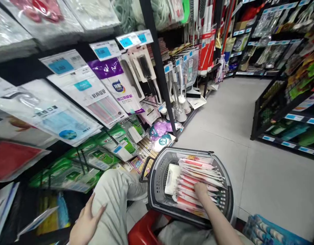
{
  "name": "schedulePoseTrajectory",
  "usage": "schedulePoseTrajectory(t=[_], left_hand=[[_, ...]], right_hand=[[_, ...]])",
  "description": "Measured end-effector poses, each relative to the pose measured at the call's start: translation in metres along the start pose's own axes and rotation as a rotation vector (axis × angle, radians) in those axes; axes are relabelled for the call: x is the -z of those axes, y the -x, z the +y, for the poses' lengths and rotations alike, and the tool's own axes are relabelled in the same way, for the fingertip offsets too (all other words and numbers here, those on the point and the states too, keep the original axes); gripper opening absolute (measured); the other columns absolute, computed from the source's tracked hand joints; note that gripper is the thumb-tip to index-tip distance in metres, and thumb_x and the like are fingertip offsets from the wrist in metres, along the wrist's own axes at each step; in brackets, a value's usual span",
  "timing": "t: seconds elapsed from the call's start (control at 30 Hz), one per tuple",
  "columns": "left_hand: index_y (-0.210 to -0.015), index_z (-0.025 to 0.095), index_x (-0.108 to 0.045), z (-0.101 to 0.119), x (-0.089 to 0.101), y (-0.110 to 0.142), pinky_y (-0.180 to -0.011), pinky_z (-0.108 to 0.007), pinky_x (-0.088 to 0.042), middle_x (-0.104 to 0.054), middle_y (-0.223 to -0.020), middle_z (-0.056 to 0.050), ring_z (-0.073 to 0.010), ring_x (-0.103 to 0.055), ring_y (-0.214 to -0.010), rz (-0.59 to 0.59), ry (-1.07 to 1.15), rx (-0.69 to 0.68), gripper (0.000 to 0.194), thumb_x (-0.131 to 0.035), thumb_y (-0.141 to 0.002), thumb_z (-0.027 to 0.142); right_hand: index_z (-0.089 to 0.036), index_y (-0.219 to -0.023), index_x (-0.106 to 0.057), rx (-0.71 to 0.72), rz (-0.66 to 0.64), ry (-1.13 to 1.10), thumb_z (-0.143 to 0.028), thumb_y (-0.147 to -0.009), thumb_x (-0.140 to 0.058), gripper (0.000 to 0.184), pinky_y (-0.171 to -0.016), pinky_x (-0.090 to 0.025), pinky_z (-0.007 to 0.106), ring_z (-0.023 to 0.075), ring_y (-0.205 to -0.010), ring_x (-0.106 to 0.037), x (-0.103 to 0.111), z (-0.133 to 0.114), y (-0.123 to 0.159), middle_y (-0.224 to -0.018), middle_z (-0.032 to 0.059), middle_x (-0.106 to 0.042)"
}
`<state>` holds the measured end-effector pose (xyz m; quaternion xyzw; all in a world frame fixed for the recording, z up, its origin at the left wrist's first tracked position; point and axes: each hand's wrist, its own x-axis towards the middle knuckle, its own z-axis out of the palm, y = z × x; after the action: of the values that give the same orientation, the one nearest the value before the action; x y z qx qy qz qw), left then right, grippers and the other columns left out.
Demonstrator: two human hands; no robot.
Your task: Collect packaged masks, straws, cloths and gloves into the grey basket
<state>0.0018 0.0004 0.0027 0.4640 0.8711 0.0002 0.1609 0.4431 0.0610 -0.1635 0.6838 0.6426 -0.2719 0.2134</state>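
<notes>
A dark grey shopping basket (157, 177) sits in front of my lap, holding a row of thin red-and-white plastic packets (189, 185) standing on edge. My right hand (201, 190) reaches into it, closed at the top edges of the packets; its fingertips are partly hidden among them. A white flat box-like item (172, 178) leans at the basket's left end. My left hand (87, 219) lies against my light trouser leg (111, 200), fingers spread, holding nothing.
On the left, a shelf rack hangs packs of straws (106, 109), masks (67, 124) and green-carded goods (100, 158). Beneath me is a red stool (144, 229). Grey tiled floor (223, 115) runs between racks. A blue patterned package (269, 231) lies at lower right.
</notes>
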Motion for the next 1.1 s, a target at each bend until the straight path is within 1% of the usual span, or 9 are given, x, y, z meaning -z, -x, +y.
schedulePoseTrajectory(t=[0.2, 0.37, 0.43, 0.53, 0.6, 0.67, 0.83, 0.93, 1.1], left_hand=[[-0.145, 0.029, -0.014, 0.001, 0.001, 0.001, -0.092, -0.049, -0.042, -0.042, -0.138, -0.017, -0.0413, -0.052, -0.118, -0.007, -0.015, 0.024, 0.072, -0.020, -0.084, 0.067], [-0.145, 0.029, -0.014, -0.001, 0.000, 0.000, -0.091, -0.050, -0.042, -0.043, -0.137, -0.017, -0.0403, -0.050, -0.120, 0.002, 0.004, 0.022, 0.072, -0.021, -0.084, 0.067], [-0.145, 0.029, -0.016, 0.000, 0.000, 0.000, -0.089, -0.050, -0.043, -0.044, -0.137, -0.017, -0.0403, -0.052, -0.117, 0.006, 0.005, 0.016, 0.072, -0.022, -0.084, 0.066], [-0.144, 0.029, -0.022, -0.001, -0.001, -0.002, -0.084, -0.049, -0.046, -0.049, -0.133, -0.015, -0.0395, -0.056, -0.111, 0.049, 0.013, 0.010, 0.070, -0.029, -0.083, 0.063], [-0.143, 0.029, -0.026, -0.002, -0.001, -0.003, -0.081, -0.047, -0.048, -0.053, -0.130, -0.013, -0.0390, -0.059, -0.107, 0.079, 0.018, 0.015, 0.070, -0.036, -0.082, 0.060], [-0.143, 0.029, -0.028, -0.003, -0.002, -0.004, -0.079, -0.045, -0.048, -0.056, -0.128, -0.011, -0.0385, -0.059, -0.107, 0.095, 0.017, 0.017, 0.070, -0.040, -0.080, 0.058], [-0.141, 0.032, -0.031, -0.004, -0.003, -0.003, -0.076, -0.043, -0.048, -0.058, -0.126, -0.009, -0.0380, -0.063, -0.097, 0.109, 0.014, 0.018, 0.069, -0.045, -0.078, 0.057], [-0.140, 0.033, -0.033, -0.004, -0.004, -0.002, -0.075, -0.042, -0.048, -0.060, -0.124, -0.008, -0.0368, -0.065, -0.092, 0.120, 0.019, 0.016, 0.068, -0.046, -0.077, 0.057], [-0.138, 0.031, -0.034, -0.004, -0.004, -0.003, -0.079, -0.040, -0.048, -0.062, -0.122, -0.006, -0.0348, -0.061, -0.104, 0.132, 0.030, -0.006, 0.062, -0.042, -0.080, 0.053]], right_hand=[[-0.012, -0.100, -0.063, 0.063, 0.000, -0.002, -0.029, -0.089, -0.056, 0.021, -0.086, -0.051, 0.039, 0.0168, -0.094, -0.064, 0.015, 0.000, 0.002, -0.102, 0.0059, -0.068], [-0.008, -0.091, -0.069, 0.220, 0.106, -0.124, -0.019, -0.086, -0.053, 0.020, -0.081, -0.050, 0.036, 0.0247, -0.092, -0.066, 0.063, -0.016, 0.023, -0.095, 0.0168, -0.071], [-0.014, -0.093, -0.071, 0.328, 0.177, -0.206, -0.023, -0.087, -0.050, 0.024, -0.082, -0.048, 0.030, 0.0225, -0.093, -0.066, 0.085, -0.002, 0.035, -0.095, 0.0129, -0.072], [-0.021, -0.108, -0.066, 0.444, 0.502, -0.501, -0.029, -0.092, -0.035, 0.035, -0.088, -0.046, 0.028, 0.0184, -0.101, -0.062, 0.102, 0.041, 0.042, -0.107, 0.0051, -0.070], [-0.020, -0.110, -0.065, 0.414, 0.777, -0.727, -0.030, -0.092, -0.033, 0.038, -0.088, -0.047, 0.031, 0.0204, -0.102, -0.062, 0.098, 0.073, 0.036, -0.109, 0.0063, -0.069], [-0.018, -0.106, -0.066, 0.316, 0.891, -0.784, -0.027, -0.089, -0.035, 0.036, -0.085, -0.048, 0.032, 0.0215, -0.100, -0.063, 0.087, 0.100, 0.026, -0.108, 0.0076, -0.069], [-0.023, -0.112, -0.063, 0.124, 0.670, -0.301, -0.009, -0.083, -0.034, 0.042, -0.080, -0.047, 0.028, 0.0192, -0.098, -0.063, 0.068, 0.126, 0.006, -0.114, 0.0053, -0.067], [-0.024, -0.105, -0.063, 0.129, 0.563, -0.055, -0.010, -0.085, -0.038, 0.036, -0.079, -0.045, 0.030, 0.0203, -0.095, -0.063, 0.071, 0.116, -0.001, -0.107, 0.0058, -0.069], [-0.018, -0.105, -0.061, 0.089, 0.547, 0.029, -0.009, -0.085, -0.043, 0.029, -0.080, -0.041, 0.035, 0.0257, -0.098, -0.061, 0.065, 0.087, -0.020, -0.097, 0.0131, -0.069]])
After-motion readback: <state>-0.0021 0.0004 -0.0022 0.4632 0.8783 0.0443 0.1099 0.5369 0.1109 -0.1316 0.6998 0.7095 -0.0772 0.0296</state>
